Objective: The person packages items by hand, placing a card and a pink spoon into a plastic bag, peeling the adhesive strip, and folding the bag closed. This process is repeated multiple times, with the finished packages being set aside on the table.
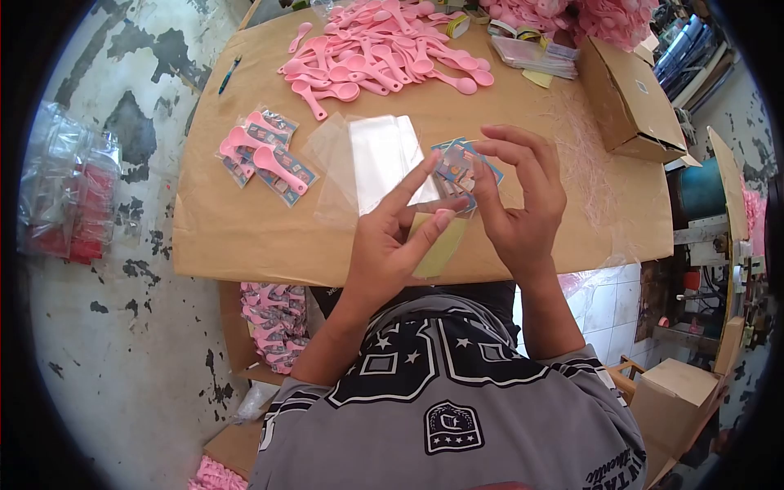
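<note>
In front of my chest, my left hand [396, 233] has its thumb and fingers round the edge of what looks like a clear plastic bag [447, 175]. Facing it, my right hand [523, 200] brings thumb and index tips close together at the bag's other edge; its other fingers are curved and raised. The clear film is hard to make out against the printed blue cards [492, 173] behind it. Below my left thumb lies a yellow-green piece of paper [439, 249]. A stack of clear bags [380, 159] is just left of my hands.
Pink spoons [376, 53] are heaped at the table's back. Several spoons on printed cards [273, 155] lie at left, near a pen [229, 75]. An open cardboard box [633, 98] stands at right. Packed pink spoons [273, 327] fill a box below the table's left edge.
</note>
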The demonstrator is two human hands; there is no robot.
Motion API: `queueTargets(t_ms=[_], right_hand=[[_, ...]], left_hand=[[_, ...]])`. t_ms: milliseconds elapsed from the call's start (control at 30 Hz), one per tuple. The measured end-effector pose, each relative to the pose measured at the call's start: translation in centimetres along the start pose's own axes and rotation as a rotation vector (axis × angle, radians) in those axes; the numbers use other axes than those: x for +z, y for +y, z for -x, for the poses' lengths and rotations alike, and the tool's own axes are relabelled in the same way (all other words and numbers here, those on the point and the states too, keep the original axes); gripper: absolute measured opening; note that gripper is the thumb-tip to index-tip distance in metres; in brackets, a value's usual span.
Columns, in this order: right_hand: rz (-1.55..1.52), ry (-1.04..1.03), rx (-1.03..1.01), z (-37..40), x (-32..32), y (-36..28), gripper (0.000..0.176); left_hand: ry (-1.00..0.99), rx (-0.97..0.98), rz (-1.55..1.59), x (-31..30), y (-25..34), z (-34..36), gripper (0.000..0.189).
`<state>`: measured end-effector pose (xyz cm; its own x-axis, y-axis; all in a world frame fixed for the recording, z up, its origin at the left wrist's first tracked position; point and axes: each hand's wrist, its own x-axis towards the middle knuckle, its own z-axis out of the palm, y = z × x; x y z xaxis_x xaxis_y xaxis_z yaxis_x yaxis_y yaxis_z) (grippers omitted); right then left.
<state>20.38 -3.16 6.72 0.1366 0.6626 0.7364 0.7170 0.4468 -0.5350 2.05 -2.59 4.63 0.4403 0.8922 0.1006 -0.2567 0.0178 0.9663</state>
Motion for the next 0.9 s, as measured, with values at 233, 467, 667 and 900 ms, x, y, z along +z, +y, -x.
queueTargets(t_ms=[233,467,667,900], right_hand=[[0.161,-0.054,-0.181,0.2,0.7,-0.1,0.029],[0.184,-0.003,-0.178,0.6,1.1,0.1,0.028],[0.011,0.024,-0.061,0.6,0.9,1.2,0.021],[-0.552,0.403,0.295,-0.3,-3.3,6.0,0.013]], left_hand=[[-0.043,0.029,0.004,-0.6,-1.4,-0.1,0.064],[-0.032,0.159,-0.251,-0.6,-1.7,-0.4,0.061],[-0.135,-0.049,-0.504,-0.2,0.7,-0.5,0.063],[0.006,0.019,-0.012,-0.6,-1.5,-0.9,0.056]])
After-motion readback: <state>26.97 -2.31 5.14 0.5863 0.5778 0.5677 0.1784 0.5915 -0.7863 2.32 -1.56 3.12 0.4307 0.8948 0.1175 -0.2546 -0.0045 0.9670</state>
